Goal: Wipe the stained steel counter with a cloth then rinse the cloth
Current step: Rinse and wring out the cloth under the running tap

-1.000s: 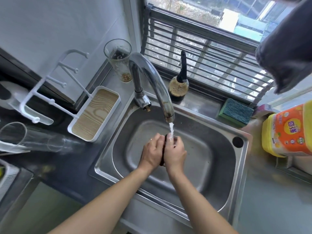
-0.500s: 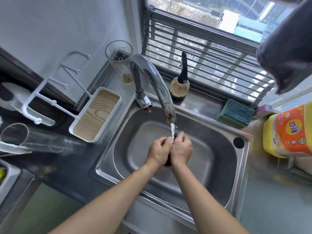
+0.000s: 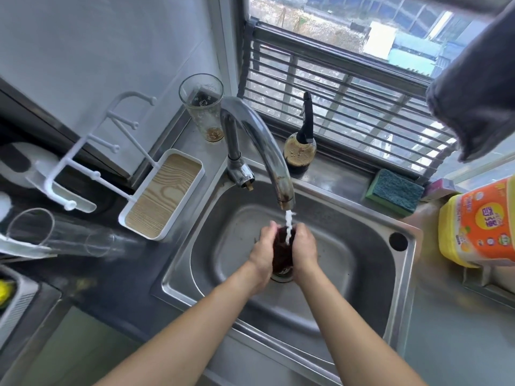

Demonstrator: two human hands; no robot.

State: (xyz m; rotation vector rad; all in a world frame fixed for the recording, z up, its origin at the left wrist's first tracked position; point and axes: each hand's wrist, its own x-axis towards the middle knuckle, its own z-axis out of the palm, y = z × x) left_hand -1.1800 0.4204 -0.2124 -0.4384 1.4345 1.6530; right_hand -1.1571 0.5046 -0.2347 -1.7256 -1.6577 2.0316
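- Steel sink (image 3: 370, 277) set in a steel counter (image 3: 345, 179); basin wall dull and streaked, drain partly visible below the hands.
- Faucet (image 3: 262, 146) arcs from the far left corner of the sink; a thin stream of water (image 3: 289, 224) runs from its spout.
- Cloth (image 3: 282, 250), dark, bunched between both hands, directly under the stream and above the drain.
- Left hand (image 3: 264, 252): grip curled round the left side of the cloth, grasping it.
- Right hand (image 3: 305, 250): grip curled round the right side of the cloth, grasping it; both forearms reach in from the near edge.
- Far counter strip, left to right: tall drinking glass (image 3: 202, 107) with brown residue at its base, beside the faucet; dark bottle with black pump top (image 3: 300, 151); green scouring sponge (image 3: 394, 192) at the far right rim of the sink.
- Right: yellow jug with orange label (image 3: 479, 221), lying against the sink's right edge.
- Left: white rack with pegs (image 3: 92, 151) joined to a tray with wood-grain floor (image 3: 163, 195); a clear glass (image 3: 55, 232) lies on its side near it, on a dark surface.
- Window with horizontal bars (image 3: 348, 107) behind the sink; daylight outside. Plain pale wall (image 3: 97, 51) at far left.
- Dark grey fabric (image 3: 479, 87) hangs at upper right.
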